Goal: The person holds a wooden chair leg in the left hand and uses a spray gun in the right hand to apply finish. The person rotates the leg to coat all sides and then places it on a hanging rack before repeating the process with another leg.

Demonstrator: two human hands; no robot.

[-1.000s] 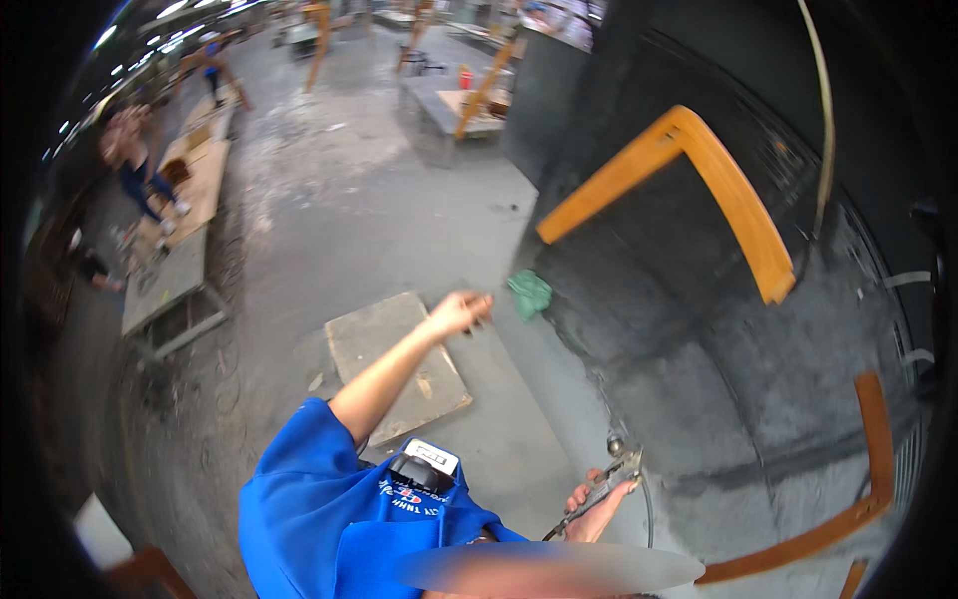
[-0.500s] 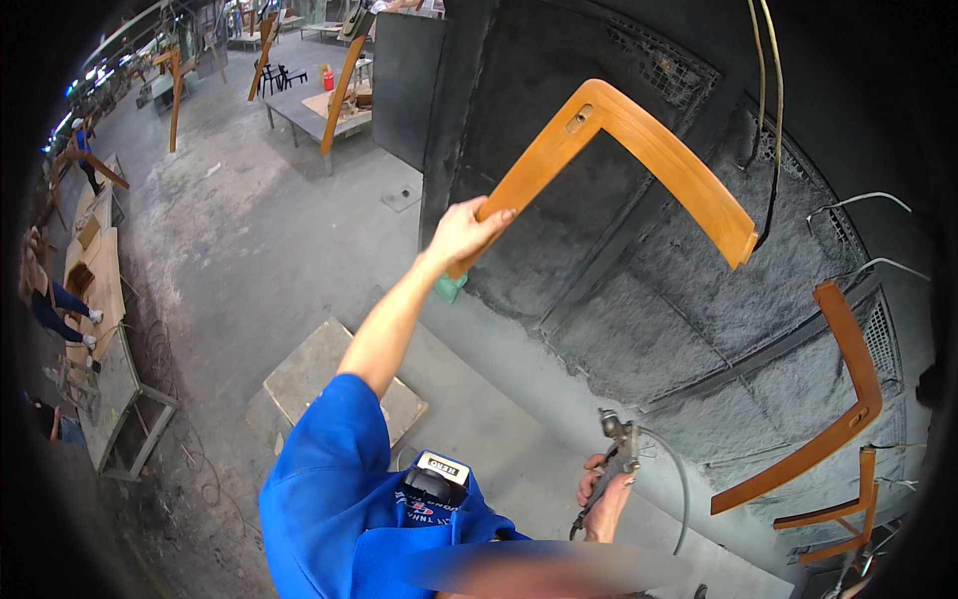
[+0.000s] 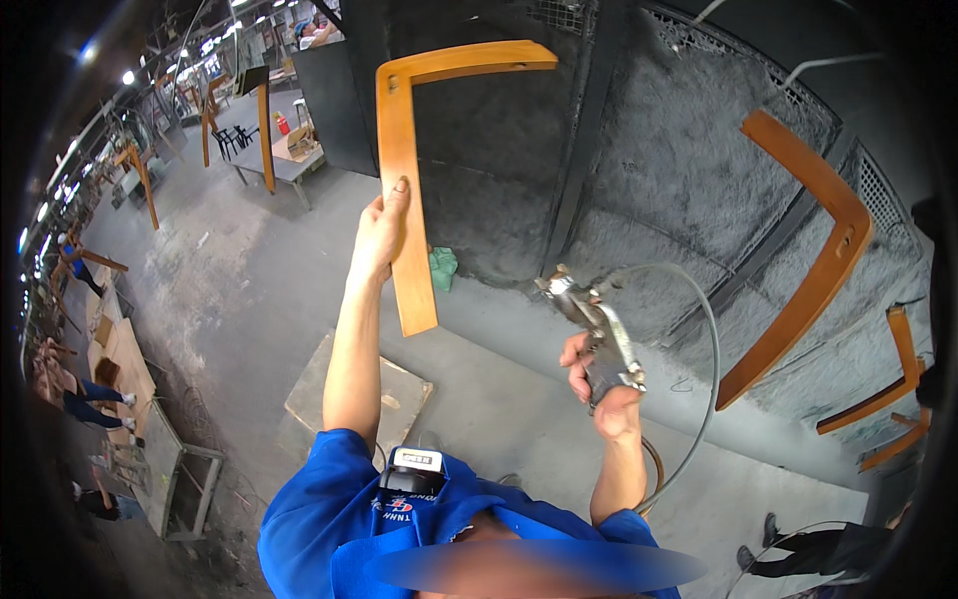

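My left hand (image 3: pixel 379 232) is closed round the long leg of an L-shaped, orange-brown wooden furniture part (image 3: pixel 401 150). The part stands nearly upright, its shorter arm pointing right at the top and a slotted hole near its corner. In my right hand (image 3: pixel 604 389) is a metal spray gun (image 3: pixel 599 334), its head tilted up and left, well apart from the wood. A grey hose (image 3: pixel 714 329) loops from the gun round the right side of my forearm. The fingers of my right hand wrap the gun's handle, and the trigger is hard to make out.
Another L-shaped wooden part (image 3: pixel 818 250) hangs at right, with smaller wooden frames (image 3: pixel 888 389) below it. A dust-coated dark booth wall (image 3: pixel 659 180) stands ahead. A green bag (image 3: pixel 442 268) lies by its foot. A flat board (image 3: pixel 359 394) rests on the floor. Another person's legs (image 3: pixel 818 549) show lower right.
My left hand has swung the wooden part leftward and turned it more upright. The spray gun has risen in my right hand. The view has shifted, and a person's legs now appear lower right.
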